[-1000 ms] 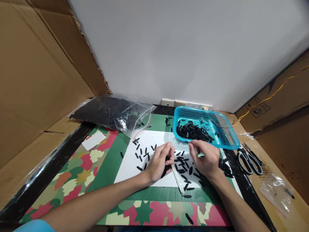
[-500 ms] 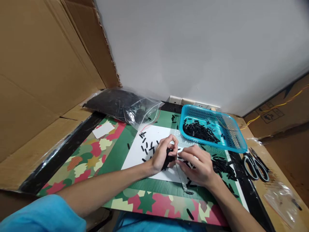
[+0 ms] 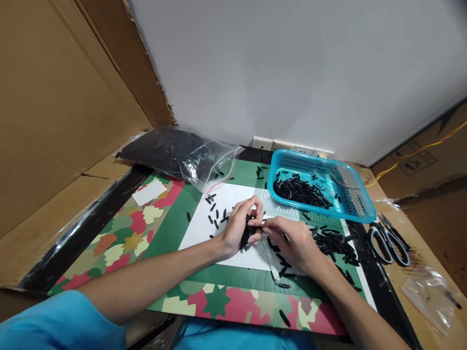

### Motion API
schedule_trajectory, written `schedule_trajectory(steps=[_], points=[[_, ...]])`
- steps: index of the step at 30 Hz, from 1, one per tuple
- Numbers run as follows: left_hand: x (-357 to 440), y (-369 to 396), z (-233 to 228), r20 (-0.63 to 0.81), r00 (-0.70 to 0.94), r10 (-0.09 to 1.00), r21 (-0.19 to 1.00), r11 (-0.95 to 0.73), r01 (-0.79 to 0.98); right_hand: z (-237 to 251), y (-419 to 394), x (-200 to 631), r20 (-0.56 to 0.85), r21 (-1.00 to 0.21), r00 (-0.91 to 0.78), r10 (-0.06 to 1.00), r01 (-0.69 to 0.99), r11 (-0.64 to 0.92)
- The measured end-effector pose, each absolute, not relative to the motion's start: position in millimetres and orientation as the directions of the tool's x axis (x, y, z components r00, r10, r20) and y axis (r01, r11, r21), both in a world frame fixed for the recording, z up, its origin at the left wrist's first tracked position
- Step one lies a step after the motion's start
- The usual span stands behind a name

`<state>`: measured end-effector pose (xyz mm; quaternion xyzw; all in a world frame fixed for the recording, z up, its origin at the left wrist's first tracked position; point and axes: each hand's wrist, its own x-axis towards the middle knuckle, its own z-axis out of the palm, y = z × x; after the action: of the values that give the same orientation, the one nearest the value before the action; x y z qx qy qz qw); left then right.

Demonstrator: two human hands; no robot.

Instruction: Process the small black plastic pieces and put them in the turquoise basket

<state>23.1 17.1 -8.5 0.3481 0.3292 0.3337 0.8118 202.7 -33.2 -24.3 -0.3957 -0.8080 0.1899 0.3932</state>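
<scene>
My left hand (image 3: 239,221) is curled around a bunch of small black elongated pieces (image 3: 245,238), above a white sheet (image 3: 204,245). Thumb and fingertips of my right hand (image 3: 292,240) are pinched together close to the left fingers, at the end of what looks like one black piece; the fingers partly hide it. Under the hands, a narrow clear plastic strip (image 3: 270,262) lies on the sheet. Loose black pieces (image 3: 215,216) are scattered left of my left hand, and a pile of them (image 3: 333,243) sits beyond my right hand.
A blue basket (image 3: 321,213) holding many black pieces stands at the back right. A large clear bag of dark material (image 3: 164,150) lies at the back left. Scissors (image 3: 388,243) and a small plastic bag (image 3: 430,296) are at the right. Cardboard (image 3: 73,73) rises on the left.
My right hand has moved left, bringing its fingertips up against the left hand's fingers. The left hand still holds its bunch; the whole view has shifted slightly.
</scene>
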Motion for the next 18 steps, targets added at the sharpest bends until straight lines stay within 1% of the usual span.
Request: schedule_trajectory(steps=[2, 5, 7, 9, 15, 18], points=[[23.1, 17.1, -9.6, -0.289, 0.557, 0.779, 0.787, 0.524, -0.325, -24.2, -31.8, 203.5, 0.491, -0.658, -0.320, 0.810, 0.473, 0.586], [23.3, 17.3, -11.1, -0.272, 0.573, 0.773, 0.803, 0.511, -0.308, -20.5, -32.6, 203.7, 0.464, -0.760, -0.214, 0.860, 0.403, 0.510], [23.8, 17.6, -11.9, -0.273, 0.603, 0.750, 0.814, 0.514, -0.271, -16.3, -34.0, 202.8, 0.442, -0.820, -0.140, 0.886, 0.338, 0.462], [24.5, 17.3, -12.2, -0.273, 0.636, 0.722, 0.820, 0.520, -0.238, -12.8, -34.8, 201.3, 0.423, -0.856, -0.088, 0.902, 0.289, 0.429], [25.1, 12.7, -13.2, -0.256, 0.714, 0.652, 0.842, 0.513, -0.167, -16.3, -30.8, 197.4, 0.351, -0.899, -0.057, 0.935, 0.257, 0.354], [24.6, 11.7, -15.4, -0.237, 0.710, 0.663, 0.859, 0.484, -0.165, -22.4, -28.5, 195.5, 0.291, -0.933, -0.050, 0.955, 0.207, 0.295]])
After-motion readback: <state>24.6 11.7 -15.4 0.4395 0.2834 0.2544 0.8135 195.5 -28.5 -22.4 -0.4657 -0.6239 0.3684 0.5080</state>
